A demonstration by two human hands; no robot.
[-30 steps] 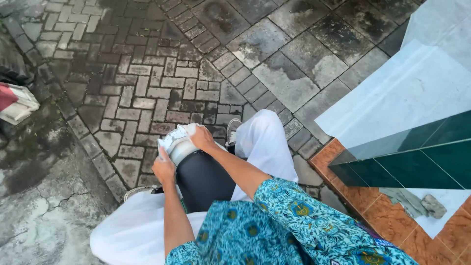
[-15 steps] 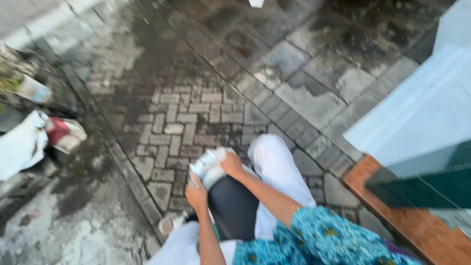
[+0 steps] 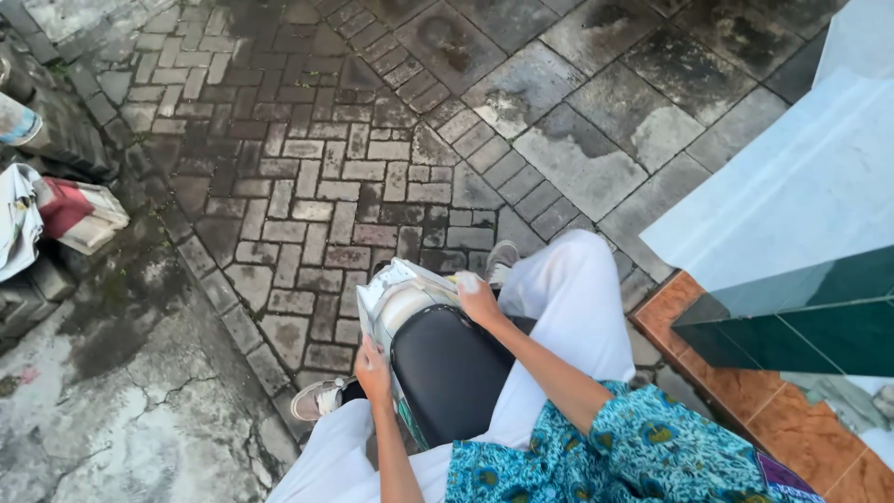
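Seated over damp brick paving (image 3: 307, 186), I hold a black bag (image 3: 447, 368) on my lap, between white trouser legs (image 3: 582, 307). Open ground runs ahead and to my left across the bricks and larger grey slabs (image 3: 596, 121); to my right, a white ledge (image 3: 792, 186) with dark green tiling (image 3: 810, 317) and an orange tiled edge (image 3: 745, 401) closes off that side. At the far left, a crumpled white-and-red package (image 3: 79, 214) lies by dark kerb stones (image 3: 65, 130), well apart from me. My left hand (image 3: 372, 368) curls its fingers around the near edge of a pale printed cover (image 3: 396, 298), wrapped about the bag's front. My right hand (image 3: 480, 298) grips the cover's top edge, fingers closed on it. The bag looks smooth, rounded and glossy black. My grey shoes (image 3: 321, 399) rest on the bricks below.
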